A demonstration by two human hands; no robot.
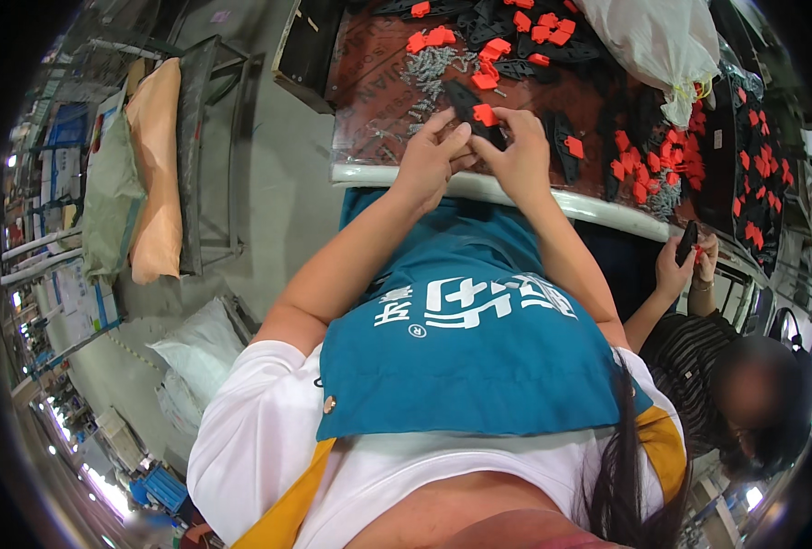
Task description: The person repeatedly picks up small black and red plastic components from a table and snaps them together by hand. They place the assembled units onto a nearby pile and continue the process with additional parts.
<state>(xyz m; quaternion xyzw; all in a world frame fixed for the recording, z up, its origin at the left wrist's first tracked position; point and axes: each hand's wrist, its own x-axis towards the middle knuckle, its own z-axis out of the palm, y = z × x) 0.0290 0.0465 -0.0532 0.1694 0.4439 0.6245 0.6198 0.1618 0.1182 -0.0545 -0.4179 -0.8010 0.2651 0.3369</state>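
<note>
Over the near edge of the table, both my hands hold one black plastic part (465, 102) with an orange-red piece (485, 114) on it. My left hand (432, 154) is closed, its thumb and fingertips pinching near the lower left of the part. My right hand (521, 151) grips the part's lower right end between thumb and fingers. Beyond my hands, a heap of grey screws (429, 71) lies on the brown tabletop (360, 119). Another black part (560, 137) with an orange-red piece rests right of my right hand.
Orange-red pieces (488, 53) and black parts lie at the back. A white plastic bag (653, 46) stands back right, near more orange-red pieces (644, 165). At the right, a co-worker's hands (676, 265) hold a black part. A wooden box (307, 55) borders the table's left.
</note>
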